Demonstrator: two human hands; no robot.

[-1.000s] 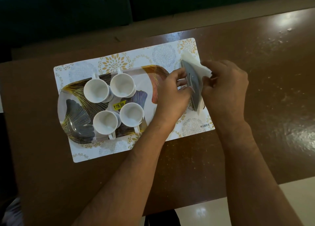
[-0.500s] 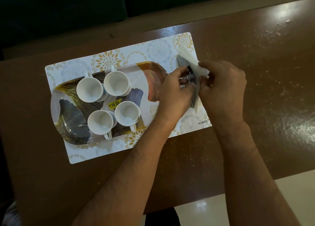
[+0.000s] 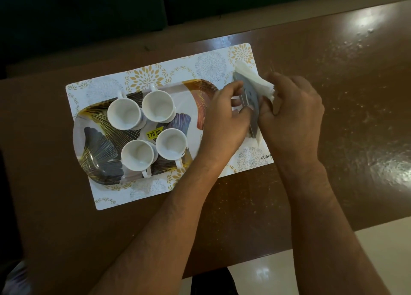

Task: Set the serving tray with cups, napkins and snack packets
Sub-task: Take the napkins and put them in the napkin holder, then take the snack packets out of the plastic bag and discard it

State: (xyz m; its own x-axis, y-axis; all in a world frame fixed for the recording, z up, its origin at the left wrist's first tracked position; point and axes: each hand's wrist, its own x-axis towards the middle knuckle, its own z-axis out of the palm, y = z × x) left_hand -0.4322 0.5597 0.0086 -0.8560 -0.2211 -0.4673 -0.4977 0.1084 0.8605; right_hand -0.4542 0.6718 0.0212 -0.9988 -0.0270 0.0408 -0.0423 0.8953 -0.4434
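An oval serving tray [image 3: 95, 161] with a leaf pattern lies on a patterned placemat [image 3: 155, 76]. Several white cups stand on its left half, among them a back cup [image 3: 158, 105] and a front cup [image 3: 136, 155]. At the tray's right end a grey metal napkin holder [image 3: 252, 98] stands with white napkins [image 3: 251, 78] in it. My left hand [image 3: 224, 121] pinches the holder from the left. My right hand [image 3: 291, 114] grips the napkins against the holder from the right. The tray's right end is hidden under my hands.
The placemat lies on a brown wooden table [image 3: 333, 94] with specks and glare on its right side. A yellow price sticker [image 3: 154, 134] sits on the tray between the cups. Pale floor [image 3: 289, 272] shows below the table's front edge.
Both hands have stayed at the napkin holder and shifted their fingers on it; the napkins have been pressed closer to the holder. The cups and the tray have not moved.
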